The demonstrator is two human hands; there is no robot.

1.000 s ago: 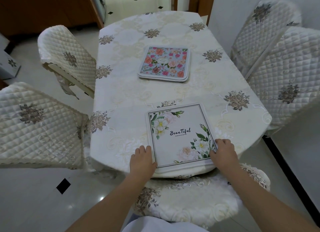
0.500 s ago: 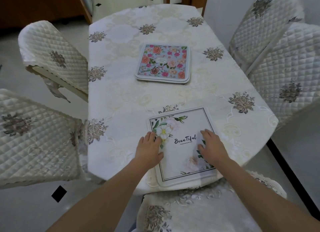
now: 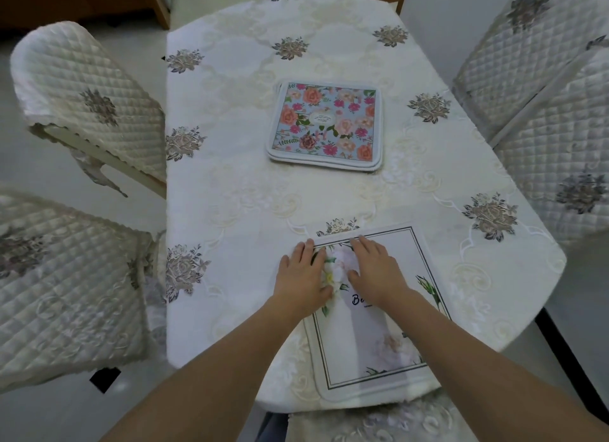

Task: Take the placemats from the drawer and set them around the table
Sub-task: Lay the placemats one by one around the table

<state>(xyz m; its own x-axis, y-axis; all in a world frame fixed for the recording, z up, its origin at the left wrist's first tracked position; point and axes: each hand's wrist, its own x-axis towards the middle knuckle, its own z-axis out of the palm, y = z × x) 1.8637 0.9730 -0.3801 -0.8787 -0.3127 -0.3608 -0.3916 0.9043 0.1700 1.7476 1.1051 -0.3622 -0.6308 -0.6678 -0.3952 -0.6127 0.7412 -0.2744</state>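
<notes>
tablecloth [image 3: 250, 184]: I see cream cloth, embroidered flowers raised on a faint sheen
near placemat [image 3: 372, 349]: smooth, matt, printed face with a stitched-looking rim
far placemats [image 3: 326, 122]: the same smooth printed finish, stacked, pale edging
chair covers [image 3: 89, 95]: I read them as quilted satin-like cloth, softly shiny
floor [image 3: 43, 415]: glossy tile

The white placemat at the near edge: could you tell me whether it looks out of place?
Yes. The white placemat lies slightly rotated, and its near corner hangs past the table edge. Both hands rest flat on its far left corner.
</notes>
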